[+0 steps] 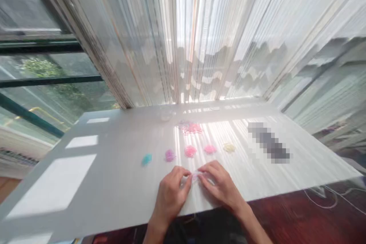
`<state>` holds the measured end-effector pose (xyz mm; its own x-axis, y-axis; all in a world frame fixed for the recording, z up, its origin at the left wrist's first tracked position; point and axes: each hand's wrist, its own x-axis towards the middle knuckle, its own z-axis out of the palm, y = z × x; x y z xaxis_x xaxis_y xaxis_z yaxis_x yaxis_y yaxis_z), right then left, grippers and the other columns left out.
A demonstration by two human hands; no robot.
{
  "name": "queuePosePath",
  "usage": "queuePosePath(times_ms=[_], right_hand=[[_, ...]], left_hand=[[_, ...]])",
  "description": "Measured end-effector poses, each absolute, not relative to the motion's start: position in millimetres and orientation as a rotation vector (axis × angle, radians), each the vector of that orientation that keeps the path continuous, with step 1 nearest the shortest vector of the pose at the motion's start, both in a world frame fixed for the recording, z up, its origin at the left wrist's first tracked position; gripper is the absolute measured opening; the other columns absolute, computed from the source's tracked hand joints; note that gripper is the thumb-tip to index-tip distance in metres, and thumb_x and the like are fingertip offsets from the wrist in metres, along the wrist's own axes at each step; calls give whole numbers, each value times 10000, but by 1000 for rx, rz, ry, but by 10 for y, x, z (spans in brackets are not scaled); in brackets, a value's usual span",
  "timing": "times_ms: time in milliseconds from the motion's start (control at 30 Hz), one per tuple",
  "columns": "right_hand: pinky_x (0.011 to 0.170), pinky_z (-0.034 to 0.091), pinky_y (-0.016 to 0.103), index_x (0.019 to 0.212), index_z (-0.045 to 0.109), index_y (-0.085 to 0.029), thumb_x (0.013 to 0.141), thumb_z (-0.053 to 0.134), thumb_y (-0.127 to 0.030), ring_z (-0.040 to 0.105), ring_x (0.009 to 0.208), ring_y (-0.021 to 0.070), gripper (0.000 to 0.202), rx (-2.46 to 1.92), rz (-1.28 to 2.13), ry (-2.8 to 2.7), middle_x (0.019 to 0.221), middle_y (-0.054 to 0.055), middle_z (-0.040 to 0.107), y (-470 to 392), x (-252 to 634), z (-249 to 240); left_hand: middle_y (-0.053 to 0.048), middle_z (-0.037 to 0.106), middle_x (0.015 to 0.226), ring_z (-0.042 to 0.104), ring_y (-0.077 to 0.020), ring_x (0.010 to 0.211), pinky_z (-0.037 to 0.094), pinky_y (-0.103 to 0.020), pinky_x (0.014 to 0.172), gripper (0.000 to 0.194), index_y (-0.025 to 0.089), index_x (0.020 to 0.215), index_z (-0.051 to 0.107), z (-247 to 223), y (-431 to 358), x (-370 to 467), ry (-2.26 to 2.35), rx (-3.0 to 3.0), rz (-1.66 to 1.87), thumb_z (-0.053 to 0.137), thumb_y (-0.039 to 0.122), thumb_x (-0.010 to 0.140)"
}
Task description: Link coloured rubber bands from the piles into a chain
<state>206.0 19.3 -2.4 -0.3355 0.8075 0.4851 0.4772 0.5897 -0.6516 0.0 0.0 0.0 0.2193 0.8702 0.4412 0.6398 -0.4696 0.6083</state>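
Note:
Near the front edge of the white table [114,183], my left hand [173,190] and my right hand [219,183] face each other with thumbs and fingertips pinched. Between the fingertips is a small pale pinkish-purple item [195,177], too blurred to name. Beyond my hands lies a row of small piles: teal [147,159], purple [169,155], deep pink [190,151], lighter pink [210,148] and pale yellow [229,147]. Farther back is a looser spread of pink and purplish bits [191,127].
A clear round dish [166,114] stands near the back of the table. At the right lies a dark pixelated object [270,143]. Striped sheer curtains [185,38] hang behind the table, and white cables [328,198] run beyond its right front edge.

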Motion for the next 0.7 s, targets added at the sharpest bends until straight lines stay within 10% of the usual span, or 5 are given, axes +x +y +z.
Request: queuePosePath(times_ms=[700], right_hand=[[742,553,314,999,708,-229,963,621,-123,664,841,211,142,-982,524,-1971,874,45,698,175,2054,20]], left_hand=[[-27,715,909,701,-165,813,506,-225,616,116,226,1007,667,39,-22,7,1337,2171,1092,554,232,1031]])
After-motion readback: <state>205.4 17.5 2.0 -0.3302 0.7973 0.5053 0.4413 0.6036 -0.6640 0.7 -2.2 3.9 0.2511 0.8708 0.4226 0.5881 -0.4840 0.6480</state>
